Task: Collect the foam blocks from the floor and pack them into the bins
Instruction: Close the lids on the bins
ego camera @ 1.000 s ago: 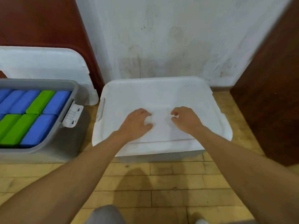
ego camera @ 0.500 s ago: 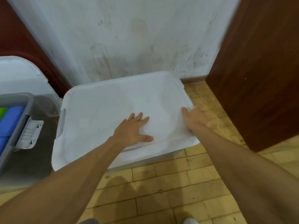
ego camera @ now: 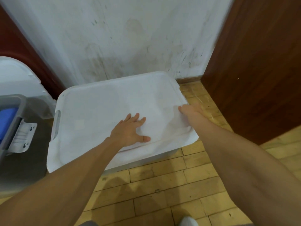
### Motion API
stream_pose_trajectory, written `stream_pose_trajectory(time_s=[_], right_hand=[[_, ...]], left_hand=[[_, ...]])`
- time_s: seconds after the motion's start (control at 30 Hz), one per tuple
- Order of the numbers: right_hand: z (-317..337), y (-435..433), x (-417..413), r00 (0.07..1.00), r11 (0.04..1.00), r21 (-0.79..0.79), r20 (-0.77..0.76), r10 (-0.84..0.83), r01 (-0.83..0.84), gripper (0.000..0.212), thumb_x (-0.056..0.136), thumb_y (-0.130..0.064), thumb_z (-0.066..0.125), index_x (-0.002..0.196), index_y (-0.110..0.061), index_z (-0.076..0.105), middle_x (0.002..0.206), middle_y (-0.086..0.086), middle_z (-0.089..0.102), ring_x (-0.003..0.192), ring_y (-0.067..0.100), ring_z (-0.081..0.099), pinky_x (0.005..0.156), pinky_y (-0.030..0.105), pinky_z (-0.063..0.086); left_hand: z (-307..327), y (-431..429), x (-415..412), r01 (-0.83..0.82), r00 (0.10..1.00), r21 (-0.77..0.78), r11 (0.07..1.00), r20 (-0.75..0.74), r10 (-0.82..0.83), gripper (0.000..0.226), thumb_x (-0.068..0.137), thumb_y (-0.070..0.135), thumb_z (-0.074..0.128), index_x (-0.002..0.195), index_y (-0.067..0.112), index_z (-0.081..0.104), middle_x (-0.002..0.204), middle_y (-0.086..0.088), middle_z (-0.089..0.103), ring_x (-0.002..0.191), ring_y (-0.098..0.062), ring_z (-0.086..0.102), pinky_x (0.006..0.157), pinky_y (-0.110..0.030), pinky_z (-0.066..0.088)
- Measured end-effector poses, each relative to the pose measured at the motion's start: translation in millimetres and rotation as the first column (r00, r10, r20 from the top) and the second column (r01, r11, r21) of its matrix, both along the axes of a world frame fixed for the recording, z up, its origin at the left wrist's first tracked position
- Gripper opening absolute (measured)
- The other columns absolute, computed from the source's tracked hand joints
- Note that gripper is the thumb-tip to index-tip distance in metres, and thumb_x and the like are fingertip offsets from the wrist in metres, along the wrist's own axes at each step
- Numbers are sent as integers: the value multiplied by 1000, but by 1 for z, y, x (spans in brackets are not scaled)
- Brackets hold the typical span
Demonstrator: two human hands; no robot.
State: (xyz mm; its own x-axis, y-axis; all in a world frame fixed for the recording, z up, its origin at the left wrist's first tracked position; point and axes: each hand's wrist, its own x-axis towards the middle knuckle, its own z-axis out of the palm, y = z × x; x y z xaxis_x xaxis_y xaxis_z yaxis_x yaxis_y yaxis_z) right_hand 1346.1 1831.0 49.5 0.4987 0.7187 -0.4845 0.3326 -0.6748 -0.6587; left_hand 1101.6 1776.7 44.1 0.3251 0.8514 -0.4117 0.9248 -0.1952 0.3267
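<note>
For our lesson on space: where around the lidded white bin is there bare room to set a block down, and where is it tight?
Free: the wood floor in front of the white lid, between the forearms; the floor strip between lid and brown door; the lid's far left part. Tight: the gap beside the grey bin, where its latch juts.

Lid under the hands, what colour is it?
The lid is plain white with no pattern. It shows best in the head view.

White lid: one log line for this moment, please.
white lid on bin | left hand flat on lid, fingers spread | right hand at lid's right edge, fingers hidden
</note>
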Motion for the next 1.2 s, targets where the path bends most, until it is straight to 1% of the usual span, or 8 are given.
stream_pose_trajectory(time_s=[0.17,0.3,0.37,0.43,0.6,0.77,1.07,1.2], right_hand=[[-7,8,4,991,998,-35,-118,-65,61,67,71,-35,71,128,-9,49,112,8,55,94,29,54,73,38,42],[-19,13,15,975,997,-40,-208,-72,65,75,68,-35,80,131,-9,48,125,8,54,108,35,52,82,44,40],[-13,9,13,971,996,-32,-221,-92,87,78,62,-37,85,128,-11,51,124,8,56,105,34,54,85,45,43],[-8,1,8,986,992,48,-129,-106,113,76,65,-36,83,129,-13,50,126,6,55,103,32,56,85,44,48],[-8,-16,0,988,978,200,149,24,-54,39,82,-40,64,118,-27,62,124,4,59,101,27,61,87,39,52],[-12,-20,-5,918,963,178,377,124,-204,46,98,-34,48,143,-25,44,138,3,54,121,25,53,93,36,44],[-17,-24,-10,779,915,134,580,239,-380,44,100,-21,37,142,-9,37,136,10,50,122,27,48,102,40,41],[16,-45,-15,695,851,37,596,402,-524,48,93,-6,42,141,-10,40,143,9,43,131,26,41,108,39,37]], left_hand=[[-3,0,-2,-10,999,-13,1000,46,10,92,80,68,56,153,38,9,161,9,-6,148,-15,-10,119,-39,-1],[-2,-1,-3,-11,998,-4,1000,58,11,91,80,67,55,153,38,9,161,9,-6,148,-14,-10,119,-39,-1],[-3,-1,-3,-15,998,-7,1000,57,16,91,80,67,56,152,38,10,161,9,-5,148,-14,-10,119,-39,-1],[-2,-1,-1,-19,999,-10,1000,44,20,91,80,67,56,152,38,10,161,10,-5,148,-14,-10,119,-39,-1],[-1,-1,0,-12,1000,-5,1000,9,12,91,81,66,56,153,36,8,161,9,-6,148,-15,-9,119,-40,1],[0,-1,0,-9,1000,-12,1000,8,10,90,82,66,55,153,36,8,161,9,-6,148,-15,-10,119,-40,0],[-4,-3,-4,-4,1000,11,1000,20,4,90,82,70,50,153,38,5,161,11,-9,148,-12,-12,119,-37,-1],[21,-2,7,-69,998,-65,995,-7,69,76,88,52,58,151,29,23,162,4,7,149,-19,2,118,-39,13]])
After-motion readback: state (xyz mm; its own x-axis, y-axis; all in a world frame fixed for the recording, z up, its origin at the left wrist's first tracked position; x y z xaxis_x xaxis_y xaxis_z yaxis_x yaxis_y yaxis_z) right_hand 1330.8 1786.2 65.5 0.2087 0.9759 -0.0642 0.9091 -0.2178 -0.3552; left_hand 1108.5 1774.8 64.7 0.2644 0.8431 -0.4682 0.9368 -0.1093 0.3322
